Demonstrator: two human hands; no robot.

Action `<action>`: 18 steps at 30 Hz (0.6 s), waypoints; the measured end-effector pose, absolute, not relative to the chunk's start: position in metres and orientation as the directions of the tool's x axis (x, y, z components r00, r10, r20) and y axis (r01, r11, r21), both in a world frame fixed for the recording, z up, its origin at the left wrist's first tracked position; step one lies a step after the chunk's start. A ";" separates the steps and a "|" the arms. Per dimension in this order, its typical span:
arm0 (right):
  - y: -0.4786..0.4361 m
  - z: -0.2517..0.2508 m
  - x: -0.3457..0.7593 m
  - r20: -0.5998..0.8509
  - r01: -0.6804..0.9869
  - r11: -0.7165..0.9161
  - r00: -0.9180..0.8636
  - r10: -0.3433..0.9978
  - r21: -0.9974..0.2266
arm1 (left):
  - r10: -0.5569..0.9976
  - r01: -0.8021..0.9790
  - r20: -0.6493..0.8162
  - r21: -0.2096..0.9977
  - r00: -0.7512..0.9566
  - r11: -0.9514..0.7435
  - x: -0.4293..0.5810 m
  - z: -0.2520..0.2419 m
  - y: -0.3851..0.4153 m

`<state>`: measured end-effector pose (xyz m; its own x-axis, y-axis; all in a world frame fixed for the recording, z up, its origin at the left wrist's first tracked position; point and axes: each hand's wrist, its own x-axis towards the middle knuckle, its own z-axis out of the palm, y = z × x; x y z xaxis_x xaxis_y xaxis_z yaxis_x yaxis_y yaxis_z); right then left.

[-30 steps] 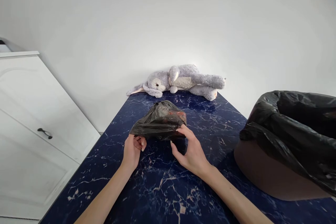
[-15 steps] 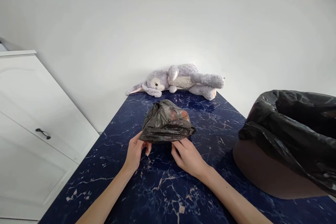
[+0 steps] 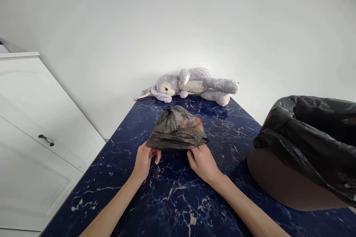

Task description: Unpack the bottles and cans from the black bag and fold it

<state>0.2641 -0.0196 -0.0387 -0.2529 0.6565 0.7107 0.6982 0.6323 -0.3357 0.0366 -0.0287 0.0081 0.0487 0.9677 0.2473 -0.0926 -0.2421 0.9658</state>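
Observation:
A thin black plastic bag (image 3: 178,129) is held up over the middle of the table, its gathered corner on the upper left. Something reddish and greenish shows through the film on its right side; I cannot make out what it is. My left hand (image 3: 144,159) has its fingers closed at the bag's near left edge, thumb and fingertips partly showing below it. At the near right edge, my right hand (image 3: 203,161) is closed on the film, with its fingertips hidden under the bag.
A brown bin (image 3: 280,181) lined with a black bag (image 3: 300,144) stands on the right of the blue marbled table (image 3: 167,207). Along the white wall, a grey plush rabbit (image 3: 191,83) lies on its side. A white cabinet (image 3: 33,148) is on the left.
My right hand has shifted slightly right along the bag's near edge. The bag's edge is stretched a little wider, while my left hand has barely moved.

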 end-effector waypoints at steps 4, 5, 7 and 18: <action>-0.021 -0.036 0.265 0.702 0.693 0.643 -0.277 0.656 -0.327 | 0.965 -0.119 0.261 0.958 -0.027 -0.262 0.036 0.007 -0.026; -0.022 -0.035 0.264 0.697 0.685 0.653 -0.294 0.654 -0.323 | 0.963 -0.125 0.264 0.955 -0.048 -0.268 0.035 0.006 -0.025; -0.024 -0.033 0.264 0.685 0.668 0.673 -0.329 0.651 -0.319 | 0.959 -0.135 0.268 0.951 -0.087 -0.278 0.033 0.004 -0.022; -0.024 -0.027 0.265 0.729 0.732 0.605 -0.222 0.647 -0.314 | 0.918 -0.120 0.235 0.951 -0.320 -0.286 0.028 0.019 -0.021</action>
